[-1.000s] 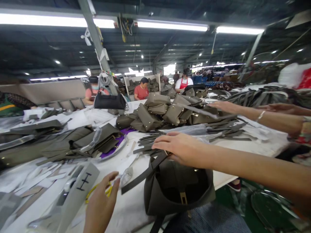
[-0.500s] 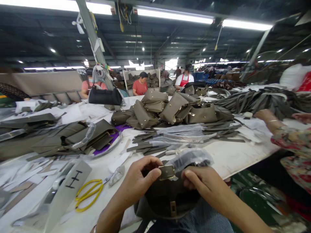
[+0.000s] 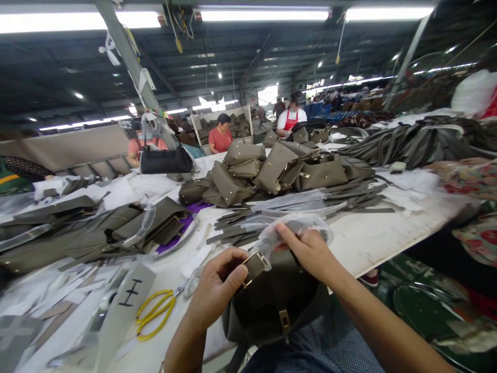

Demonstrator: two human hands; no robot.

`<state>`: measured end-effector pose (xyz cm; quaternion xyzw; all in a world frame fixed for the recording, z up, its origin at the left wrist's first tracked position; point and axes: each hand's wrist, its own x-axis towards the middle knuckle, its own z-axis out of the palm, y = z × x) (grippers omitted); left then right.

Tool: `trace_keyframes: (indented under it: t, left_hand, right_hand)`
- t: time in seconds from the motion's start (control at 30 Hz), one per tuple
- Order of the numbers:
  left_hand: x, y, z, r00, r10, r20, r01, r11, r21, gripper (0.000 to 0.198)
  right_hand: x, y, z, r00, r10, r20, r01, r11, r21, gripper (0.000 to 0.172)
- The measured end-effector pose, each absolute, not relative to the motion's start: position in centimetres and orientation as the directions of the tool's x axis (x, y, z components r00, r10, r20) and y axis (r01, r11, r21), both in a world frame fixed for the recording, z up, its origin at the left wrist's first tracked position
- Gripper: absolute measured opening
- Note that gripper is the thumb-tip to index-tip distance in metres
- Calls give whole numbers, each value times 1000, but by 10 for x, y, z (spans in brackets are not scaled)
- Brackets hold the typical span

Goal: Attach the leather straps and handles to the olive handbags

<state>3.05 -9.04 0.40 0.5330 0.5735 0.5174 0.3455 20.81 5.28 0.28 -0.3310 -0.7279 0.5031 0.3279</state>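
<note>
An olive-grey bag [image 3: 267, 305] with a gold clasp [image 3: 284, 320] rests at my lap, against the table edge. My left hand [image 3: 223, 282] pinches the strap end with its gold rectangular buckle [image 3: 255, 268] between thumb and fingers, above the bag's opening. Clear plastic wraps the handle [image 3: 293, 228], which arches over the bag's far side. My right hand [image 3: 306, 248] is closed on this wrapped handle, its thumb or finger lying along the plastic. The bag's inside is dark.
Yellow-handled scissors [image 3: 156, 313] lie left of my left hand, beside a grey box marked H [image 3: 126, 305]. Wrapped straps [image 3: 287, 210] and piled bags [image 3: 248, 173] stand beyond. A person in floral sleeves [image 3: 471, 178] is at the right; others work across the table [image 3: 373, 233].
My right hand has moved up and onto the plastic-wrapped handle. The buckle in my left hand has tilted and shifted slightly left and up. The whole view has tilted a little.
</note>
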Motion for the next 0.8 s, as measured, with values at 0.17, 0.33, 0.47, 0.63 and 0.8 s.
trace_keyframes:
  t: [0.17,0.33,0.47,0.63,0.8]
  left_hand:
    - [37,-80,10,-128,977,172,317,-125,940,46]
    - [45,-67,7,-170,970,171,295,-115,949,44]
    - [46,-67,7,-146,969,201,241,-163,957,44]
    - [56,-73,20,-69,996,51,177,-38,984,40]
    - [69,-72,28,-51,998,27,287,-11,958,31]
  right_hand:
    - [196,72,27,-372,912,169,-482,-34,-875,34]
    - [192,71,43,-391,912,122,-683,-200,-702,32]
    - [194,47,30,-577,795,185,-550,-211,-808,46]
    - [193,27,13,-637,759,136,-435,-208,-876,37]
    - [191,36,26,-437,894,102,-720,-279,-636,22]
